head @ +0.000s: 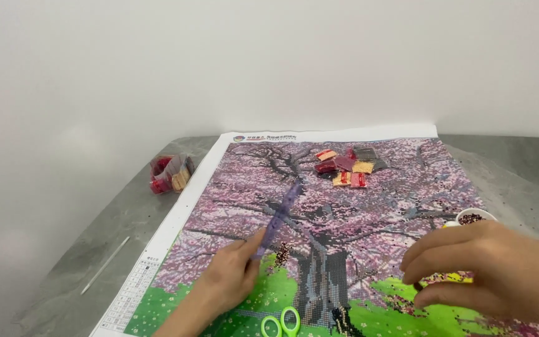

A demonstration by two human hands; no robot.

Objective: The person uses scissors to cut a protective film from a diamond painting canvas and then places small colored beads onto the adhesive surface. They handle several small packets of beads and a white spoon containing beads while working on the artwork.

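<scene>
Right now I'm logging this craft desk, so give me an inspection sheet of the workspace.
Surface: grey table, loose beads at right.
Job's things: tree canvas; purple ruler; bead cup.
Clutter: bead packets on canvas, more packets off it; green scissors; white stick.
Grippers: left hand holds the ruler; right hand pinched over canvas, contents hidden.
Cables: nothing seen.
Surroundings: white wall.

A single head-worn camera looks down and forward across the grey desk [126, 218] toward the white wall [269, 62] at its far edge. It sits close, cropping the desk's near edge and both forearms.
</scene>
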